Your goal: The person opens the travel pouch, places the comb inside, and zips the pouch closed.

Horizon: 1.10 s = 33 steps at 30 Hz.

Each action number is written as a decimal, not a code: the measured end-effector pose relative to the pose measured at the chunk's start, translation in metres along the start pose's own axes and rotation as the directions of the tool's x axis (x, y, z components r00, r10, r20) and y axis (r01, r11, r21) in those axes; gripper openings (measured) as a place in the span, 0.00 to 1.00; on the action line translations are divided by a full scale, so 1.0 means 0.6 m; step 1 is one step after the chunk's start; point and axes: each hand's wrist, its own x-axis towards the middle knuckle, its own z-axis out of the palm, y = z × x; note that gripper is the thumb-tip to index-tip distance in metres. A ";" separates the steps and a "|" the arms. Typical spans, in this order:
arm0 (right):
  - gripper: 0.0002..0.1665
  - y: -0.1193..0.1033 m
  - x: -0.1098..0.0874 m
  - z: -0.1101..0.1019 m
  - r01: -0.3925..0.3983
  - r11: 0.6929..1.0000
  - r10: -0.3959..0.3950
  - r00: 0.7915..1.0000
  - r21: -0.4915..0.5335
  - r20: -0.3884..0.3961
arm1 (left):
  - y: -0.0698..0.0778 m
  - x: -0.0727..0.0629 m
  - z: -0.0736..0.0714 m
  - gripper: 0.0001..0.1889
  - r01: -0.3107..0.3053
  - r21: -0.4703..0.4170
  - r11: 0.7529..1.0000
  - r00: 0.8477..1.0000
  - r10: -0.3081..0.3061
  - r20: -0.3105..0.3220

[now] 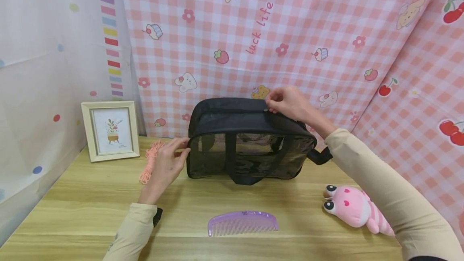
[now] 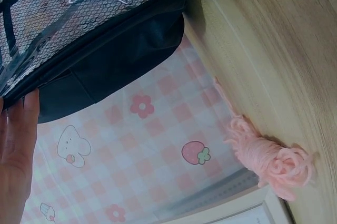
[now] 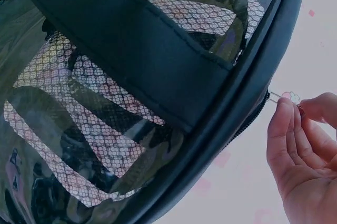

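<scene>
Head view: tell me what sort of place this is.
Likely an indoor tabletop nook, perhaps staged: a wood-grain table, pink checked cloth hanging behind it, and a picture frame standing on top.

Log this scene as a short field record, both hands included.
Surface: wood-grain table
Main item: black bag, standing upright, see-through front panel
Left hand: holds the bag's left edge
Right hand: pinches the zipper pull
Zip state: hard to tell
Front of bag: purple comb, lying flat
Right side: pink plush toy, partly hidden by the sleeve
Left side: peach cord bundle, cream picture frame
Backdrop: pink checked cloth
</scene>
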 end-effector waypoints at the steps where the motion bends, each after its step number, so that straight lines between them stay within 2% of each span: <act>1: 0.09 -0.001 0.000 0.001 -0.001 1.000 0.001 1.000 -0.002 0.001 | 0.000 0.000 0.001 0.13 -0.001 0.000 1.000 1.000 0.001 0.001; 10: 0.09 -0.011 0.005 0.015 -0.026 0.999 0.027 0.999 -0.027 0.017 | -0.001 0.001 0.001 0.13 -0.005 -0.003 1.000 1.000 0.005 0.014; 14: 0.09 -0.014 0.014 0.026 0.009 1.000 -0.009 0.999 -0.003 0.044 | -0.002 -0.002 -0.006 0.14 0.000 0.007 1.000 1.000 0.000 0.000; 18: 0.08 -0.013 0.019 0.030 0.036 0.999 -0.036 0.999 0.002 0.035 | -0.003 -0.003 -0.009 0.14 -0.006 -0.001 1.000 1.000 0.006 -0.001; 33: 0.09 -0.019 0.018 0.028 0.061 0.998 -0.061 0.998 0.001 0.033 | 0.000 -0.002 0.003 0.15 -0.018 -0.013 1.000 1.000 0.018 -0.001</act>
